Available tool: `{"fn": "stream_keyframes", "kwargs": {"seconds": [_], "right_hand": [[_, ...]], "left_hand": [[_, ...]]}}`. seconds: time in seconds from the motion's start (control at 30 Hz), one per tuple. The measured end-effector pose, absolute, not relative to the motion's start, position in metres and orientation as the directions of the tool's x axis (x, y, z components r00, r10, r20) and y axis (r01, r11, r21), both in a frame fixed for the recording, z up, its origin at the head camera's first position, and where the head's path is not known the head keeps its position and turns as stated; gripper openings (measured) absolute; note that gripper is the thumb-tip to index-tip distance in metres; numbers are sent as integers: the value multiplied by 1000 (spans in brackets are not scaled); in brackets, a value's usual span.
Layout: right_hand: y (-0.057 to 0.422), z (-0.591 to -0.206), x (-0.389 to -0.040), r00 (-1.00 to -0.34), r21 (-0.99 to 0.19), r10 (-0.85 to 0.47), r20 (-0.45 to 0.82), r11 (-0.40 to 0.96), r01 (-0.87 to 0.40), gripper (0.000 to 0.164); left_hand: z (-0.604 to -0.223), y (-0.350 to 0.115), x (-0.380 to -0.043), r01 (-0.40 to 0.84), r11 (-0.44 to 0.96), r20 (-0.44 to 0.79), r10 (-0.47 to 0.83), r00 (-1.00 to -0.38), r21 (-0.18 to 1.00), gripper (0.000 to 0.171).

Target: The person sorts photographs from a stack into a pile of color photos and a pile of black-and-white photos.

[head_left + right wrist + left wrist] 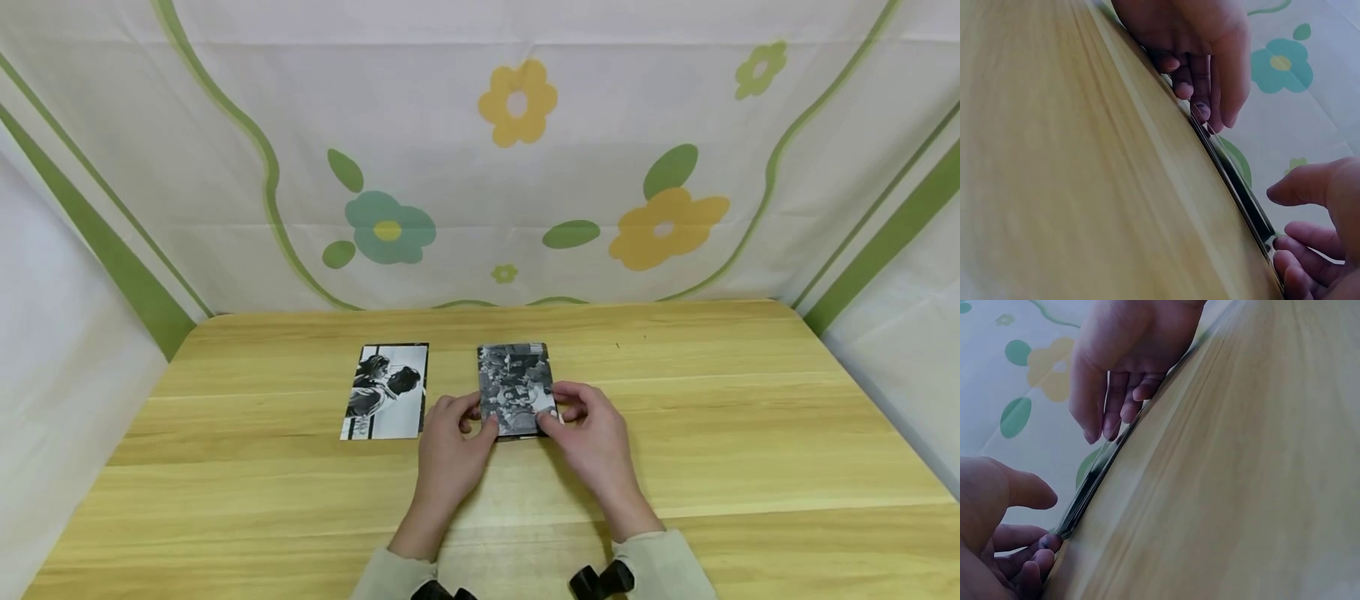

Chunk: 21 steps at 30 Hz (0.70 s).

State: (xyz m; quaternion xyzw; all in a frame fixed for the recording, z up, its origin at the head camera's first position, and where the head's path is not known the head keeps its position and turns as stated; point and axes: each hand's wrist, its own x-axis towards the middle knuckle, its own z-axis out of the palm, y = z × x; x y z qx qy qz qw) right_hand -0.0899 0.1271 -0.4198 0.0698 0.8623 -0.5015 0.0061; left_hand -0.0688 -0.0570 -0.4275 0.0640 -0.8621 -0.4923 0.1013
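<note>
Grayscale photo stack (516, 387) between left hand (452, 446) and right hand (596, 437); corner mark (536, 348) illegible.

A pale yellow wood-grain table (750, 450) has rounded far corners, with a couple of tiny dark specks (618, 345) near its far edge, right of centre. Beyond that edge hangs a creased white printed cloth (450, 167). Inside its wavy green line (272, 175) are a teal flower with a yellow centre (387, 229) on the left, a yellow flower (536, 104) high in the middle, a lopsided orange-yellow flower (637, 229) on the right, and plain green leaves (671, 169). Broad straight green stripes (112, 250) slant down to both far corners.
</note>
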Motion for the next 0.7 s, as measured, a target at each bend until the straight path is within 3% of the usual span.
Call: {"fn": "stream_keyframes", "kwargs": {"seconds": [0.27, 0.7], "right_hand": [[126, -421, -89, -991, -878, 120, -63, 466, 113, 48], [125, -419, -88, -989, -899, 135, -68, 422, 119, 49]], "left_hand": [[-429, -58, -70, -27, 399, 87, -264, -961, 916, 29], [-429, -58, -70, 18, 345, 121, -281, -952, 938, 32]]}}
